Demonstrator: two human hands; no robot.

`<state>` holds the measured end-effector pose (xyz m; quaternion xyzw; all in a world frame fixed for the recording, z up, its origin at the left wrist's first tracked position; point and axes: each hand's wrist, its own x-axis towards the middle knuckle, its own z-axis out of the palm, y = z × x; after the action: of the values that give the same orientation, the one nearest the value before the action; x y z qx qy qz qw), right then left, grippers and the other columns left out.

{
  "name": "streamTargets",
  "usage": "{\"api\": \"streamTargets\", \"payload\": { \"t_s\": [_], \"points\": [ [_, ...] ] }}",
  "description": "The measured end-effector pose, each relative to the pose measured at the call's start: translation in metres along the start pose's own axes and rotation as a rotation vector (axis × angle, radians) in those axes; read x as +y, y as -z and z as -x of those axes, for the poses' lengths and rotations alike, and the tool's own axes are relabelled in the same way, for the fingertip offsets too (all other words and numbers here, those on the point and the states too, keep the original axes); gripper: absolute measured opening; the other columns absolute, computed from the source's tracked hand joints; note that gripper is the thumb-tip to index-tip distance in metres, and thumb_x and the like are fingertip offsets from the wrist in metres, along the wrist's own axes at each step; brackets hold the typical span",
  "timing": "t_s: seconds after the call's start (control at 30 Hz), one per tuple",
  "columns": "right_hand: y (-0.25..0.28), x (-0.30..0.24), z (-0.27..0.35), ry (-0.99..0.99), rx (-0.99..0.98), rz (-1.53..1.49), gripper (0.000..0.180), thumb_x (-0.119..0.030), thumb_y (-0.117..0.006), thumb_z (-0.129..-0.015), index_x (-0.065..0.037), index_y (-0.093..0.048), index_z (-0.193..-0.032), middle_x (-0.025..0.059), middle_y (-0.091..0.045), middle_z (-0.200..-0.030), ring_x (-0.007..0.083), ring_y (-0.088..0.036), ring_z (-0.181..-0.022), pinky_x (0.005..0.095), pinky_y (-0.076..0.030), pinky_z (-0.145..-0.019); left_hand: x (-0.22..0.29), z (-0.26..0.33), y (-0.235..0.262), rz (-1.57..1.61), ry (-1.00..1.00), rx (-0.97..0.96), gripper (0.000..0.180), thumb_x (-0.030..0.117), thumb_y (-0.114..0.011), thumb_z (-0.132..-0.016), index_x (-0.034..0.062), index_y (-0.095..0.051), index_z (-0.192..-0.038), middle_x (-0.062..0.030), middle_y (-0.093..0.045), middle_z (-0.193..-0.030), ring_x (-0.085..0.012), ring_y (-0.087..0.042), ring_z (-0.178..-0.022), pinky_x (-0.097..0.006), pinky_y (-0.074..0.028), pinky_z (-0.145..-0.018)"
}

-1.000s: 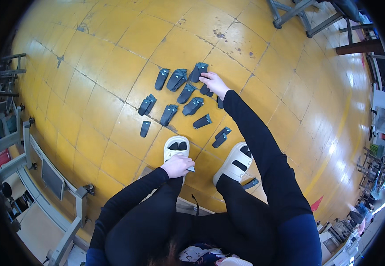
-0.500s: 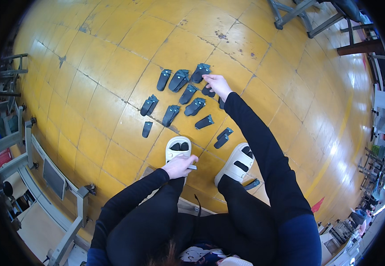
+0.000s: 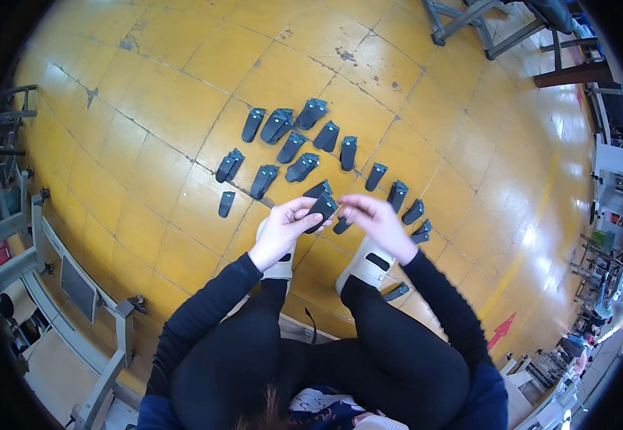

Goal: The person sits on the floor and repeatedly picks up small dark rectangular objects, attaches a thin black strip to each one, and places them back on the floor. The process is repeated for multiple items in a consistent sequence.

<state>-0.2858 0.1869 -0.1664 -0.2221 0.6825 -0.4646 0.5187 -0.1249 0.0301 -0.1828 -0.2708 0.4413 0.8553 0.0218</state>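
My left hand [image 3: 284,228] is closed on a flat dark piece [image 3: 320,211], rounded at one end and green at the other, held above the floor just beyond my shoes. My right hand [image 3: 381,223] is beside the green end with its fingers bent. Its fingertips are blurred, so I cannot tell whether they touch or grip anything. Several similar dark pieces lie in small overlapping stacks beyond my hands, including a stack [image 3: 278,127] and another one [image 3: 311,113] farther out. More single pieces, such as a dark piece [image 3: 376,176], lie to the right.
My cream slides [image 3: 366,261] rest on the yellow tiled floor [image 3: 175,93]. A dark piece [image 3: 397,292] lies beside the right one. Metal frames [image 3: 121,337] stand at the left, and a stool's legs [image 3: 462,25] at the far right. A red floor arrow [image 3: 501,330] is at the right.
My right hand has drawn back from the far stacks to beside my left hand. The left hand has risen from above the left shoe and now holds a dark piece forward.
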Motion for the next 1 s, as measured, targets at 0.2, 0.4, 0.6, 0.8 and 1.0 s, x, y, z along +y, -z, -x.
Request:
{"api": "streamTargets", "payload": {
  "t_s": [0.2, 0.4, 0.6, 0.8, 1.0],
  "points": [
    [-0.019, 0.002, 0.023, 0.163, 0.135, 0.057, 0.014, -0.009, -0.063, -0.090, 0.003, -0.064, -0.097, 0.0055, -0.066, -0.085, 0.0115, -0.059, -0.076, 0.0257, -0.046, -0.071, 0.011, 0.007, -0.026, -0.008, 0.077, -0.027, 0.030, 0.007, -0.060, -0.093, -0.0032, -0.057, -0.121, -0.0083, -0.070, -0.100, -0.0099, -0.065, -0.089, -0.023, -0.051, -0.082],
    [-0.006, -0.020, 0.022, 0.132, 0.090, 0.054, 0.010, -0.006, -0.063, -0.088, 0.004, -0.065, -0.087, 0.0044, -0.061, -0.079, 0.0104, -0.057, -0.071, 0.0242, -0.043, -0.071, 0.017, 0.010, -0.035, 0.013, 0.071, -0.043, 0.027, 0.004, -0.059, -0.093, -0.0020, -0.057, -0.119, -0.0106, -0.069, -0.101, -0.0129, -0.067, -0.089, -0.025, -0.052, -0.084],
    [-0.009, -0.029, 0.023, 0.185, 0.057, -0.108, 0.013, -0.008, -0.061, -0.091, 0.003, -0.064, -0.085, 0.0031, -0.059, -0.077, 0.0093, -0.055, -0.073, 0.0238, -0.042, -0.070, 0.029, 0.018, -0.032, 0.066, 0.080, -0.099, 0.030, 0.003, -0.057, -0.093, -0.0002, -0.053, -0.123, -0.0122, -0.069, -0.104, -0.0143, -0.067, -0.092, -0.026, -0.053, -0.084],
    [0.007, -0.002, 0.036, 0.168, 0.281, -0.110, 0.016, -0.012, -0.059, -0.093, 0.003, -0.062, -0.089, 0.0022, -0.058, -0.075, 0.0095, -0.055, -0.071, 0.0244, -0.044, -0.067, 0.039, 0.018, -0.035, -0.132, 0.188, -0.146, 0.038, 0.006, -0.054, -0.096, 0.0027, -0.047, -0.132, -0.0125, -0.064, -0.116, -0.0172, -0.061, -0.107, -0.029, -0.047, -0.094],
    [0.055, 0.164, 0.136, -0.209, 0.712, 0.152, 0.024, -0.020, -0.061, -0.091, 0.002, -0.062, -0.082, 0.0075, -0.057, -0.063, 0.0132, -0.054, -0.059, 0.0297, -0.044, -0.058, 0.044, 0.054, -0.006, -0.379, 0.124, -0.015, 0.037, 0.009, -0.047, -0.098, -0.0009, -0.046, -0.133, -0.0140, -0.055, -0.129, -0.0209, -0.051, -0.122, -0.032, -0.035, -0.107]
  ]
}}
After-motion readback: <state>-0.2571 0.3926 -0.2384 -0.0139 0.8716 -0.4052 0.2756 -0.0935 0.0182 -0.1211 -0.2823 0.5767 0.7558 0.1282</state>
